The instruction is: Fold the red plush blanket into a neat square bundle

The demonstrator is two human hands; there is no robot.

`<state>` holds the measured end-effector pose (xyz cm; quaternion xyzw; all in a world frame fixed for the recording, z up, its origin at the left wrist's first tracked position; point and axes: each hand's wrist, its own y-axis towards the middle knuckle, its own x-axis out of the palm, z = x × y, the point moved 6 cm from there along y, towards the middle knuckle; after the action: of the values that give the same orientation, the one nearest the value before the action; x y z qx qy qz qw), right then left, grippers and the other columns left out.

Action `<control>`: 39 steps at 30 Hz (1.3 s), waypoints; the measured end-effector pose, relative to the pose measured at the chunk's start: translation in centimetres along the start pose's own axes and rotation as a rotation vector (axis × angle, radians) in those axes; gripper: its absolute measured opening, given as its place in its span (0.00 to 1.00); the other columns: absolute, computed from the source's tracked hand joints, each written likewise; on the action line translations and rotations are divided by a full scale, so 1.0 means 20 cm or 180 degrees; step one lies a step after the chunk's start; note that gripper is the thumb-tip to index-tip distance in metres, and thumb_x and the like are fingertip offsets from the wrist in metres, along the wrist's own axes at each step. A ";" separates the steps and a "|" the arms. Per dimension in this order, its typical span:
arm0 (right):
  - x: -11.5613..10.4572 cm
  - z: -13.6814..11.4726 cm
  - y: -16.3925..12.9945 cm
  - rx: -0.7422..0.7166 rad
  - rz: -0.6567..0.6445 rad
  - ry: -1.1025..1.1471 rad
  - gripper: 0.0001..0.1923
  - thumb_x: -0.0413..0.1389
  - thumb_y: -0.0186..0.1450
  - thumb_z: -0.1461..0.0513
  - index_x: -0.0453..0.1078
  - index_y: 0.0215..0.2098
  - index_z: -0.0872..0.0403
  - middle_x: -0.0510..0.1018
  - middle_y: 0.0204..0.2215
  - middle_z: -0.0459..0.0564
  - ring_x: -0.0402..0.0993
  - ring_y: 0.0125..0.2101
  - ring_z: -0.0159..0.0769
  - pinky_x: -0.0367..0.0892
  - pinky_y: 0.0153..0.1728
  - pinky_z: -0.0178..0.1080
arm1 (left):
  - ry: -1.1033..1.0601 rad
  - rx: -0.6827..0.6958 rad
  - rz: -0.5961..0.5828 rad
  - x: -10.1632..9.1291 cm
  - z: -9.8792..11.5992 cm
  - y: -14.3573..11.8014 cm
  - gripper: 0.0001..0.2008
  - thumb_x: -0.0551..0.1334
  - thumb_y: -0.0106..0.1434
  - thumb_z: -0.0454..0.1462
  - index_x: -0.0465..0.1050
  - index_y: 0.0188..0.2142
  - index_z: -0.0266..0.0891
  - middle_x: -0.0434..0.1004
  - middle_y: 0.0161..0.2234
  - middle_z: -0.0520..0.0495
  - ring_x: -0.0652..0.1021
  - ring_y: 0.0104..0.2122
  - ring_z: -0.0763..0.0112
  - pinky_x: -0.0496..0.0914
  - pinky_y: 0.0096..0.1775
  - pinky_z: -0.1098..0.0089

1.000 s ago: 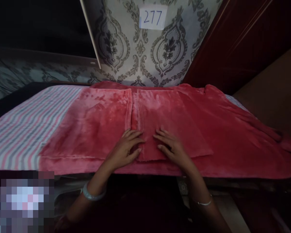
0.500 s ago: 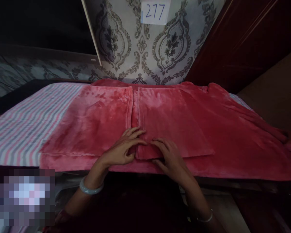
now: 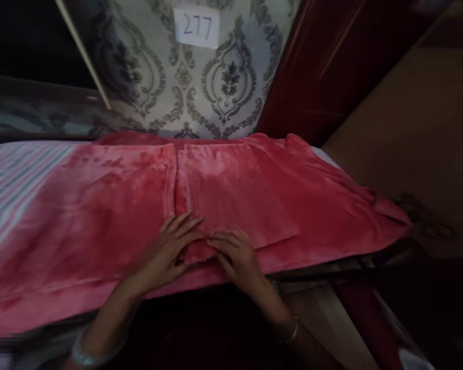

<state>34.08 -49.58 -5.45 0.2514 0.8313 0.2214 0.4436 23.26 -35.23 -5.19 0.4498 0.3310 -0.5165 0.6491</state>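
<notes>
Spreading across mid-frame, the red plush cloth (image 3: 293, 190) looked soft and limp. At lower centre the left hand (image 3: 160, 259) rested there, fingers parted; beside it, the right hand (image 3: 242, 258) curled at the near edge, seemingly the best hold, grip unclear.

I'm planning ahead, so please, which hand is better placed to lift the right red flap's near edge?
Probably the right hand: it arches over the flap at that edge, while the left hand lies mostly left of it.
</notes>
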 end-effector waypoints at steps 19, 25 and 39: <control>-0.42 0.49 -0.28 0.1432 0.0294 -0.1466 0.22 0.46 0.74 0.51 0.70 0.62 0.46 0.70 0.63 0.53 0.59 0.66 0.49 0.49 0.64 0.67 | -0.0113 0.0305 0.0477 -0.04 -0.01 -0.01 0.23 0.58 0.63 0.35 0.72 0.57 0.51 0.68 0.65 0.50 0.62 0.68 0.55 0.60 0.65 0.45; -0.49 0.46 -0.05 0.0947 0.0598 -0.1078 0.22 0.48 0.74 0.55 0.69 0.63 0.50 0.73 0.59 0.56 0.66 0.62 0.46 0.56 0.64 0.59 | -0.0470 0.0258 0.0478 -0.06 -0.02 -0.03 0.18 0.59 0.65 0.40 0.73 0.55 0.52 0.70 0.63 0.49 0.61 0.68 0.54 0.63 0.64 0.46; -0.25 0.61 0.32 0.1147 -0.0357 -0.1235 0.19 0.58 0.67 0.66 0.74 0.56 0.53 0.75 0.51 0.57 0.71 0.52 0.44 0.67 0.55 0.48 | -0.0372 0.0197 0.0436 -0.04 -0.04 -0.05 0.17 0.60 0.65 0.39 0.75 0.53 0.51 0.71 0.63 0.49 0.63 0.67 0.55 0.61 0.65 0.46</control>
<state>48.24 -45.92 -4.74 0.3175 0.7694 -0.0074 0.5543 22.14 -34.25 -5.00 0.4603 0.2450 -0.5062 0.6869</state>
